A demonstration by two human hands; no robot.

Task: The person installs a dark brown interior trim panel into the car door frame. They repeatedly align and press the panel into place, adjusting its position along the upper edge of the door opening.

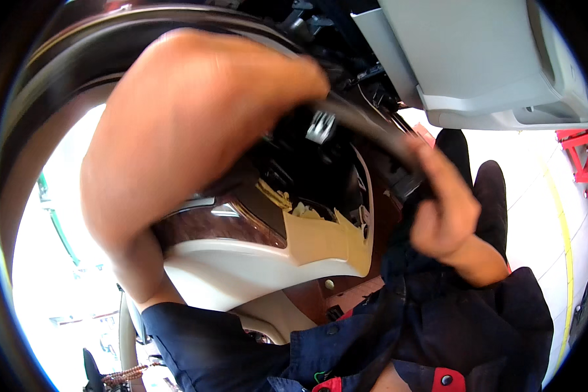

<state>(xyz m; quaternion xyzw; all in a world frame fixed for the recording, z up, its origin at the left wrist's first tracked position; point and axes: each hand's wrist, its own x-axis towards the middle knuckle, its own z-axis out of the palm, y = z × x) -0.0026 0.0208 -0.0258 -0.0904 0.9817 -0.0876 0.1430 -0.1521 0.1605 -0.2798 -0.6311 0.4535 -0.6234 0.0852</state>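
Observation:
My left hand [183, 124] is large in the upper left, knuckles up and blurred, with its fingers closed at the upper end of a long dark strip [372, 130]. The strip slants down to the right, also blurred; I cannot tell its kind. At its lower end is my right hand [445, 212], index finger stretched along it and the other fingers curled. Below the strip lies the open dark cavity of a car's interior, with a small silvery piece [321, 127] inside. Beneath my left hand is a dark wood-grain trim panel [225, 225] above a cream panel [228, 268].
A pale grey door panel [483, 59] stands at the upper right. A red metal stand [578, 153] and a yellow floor line [560, 215] are at the far right. A dark curved seal [52, 72] runs around the upper left. Brown beads [127, 374] hang at the lower left.

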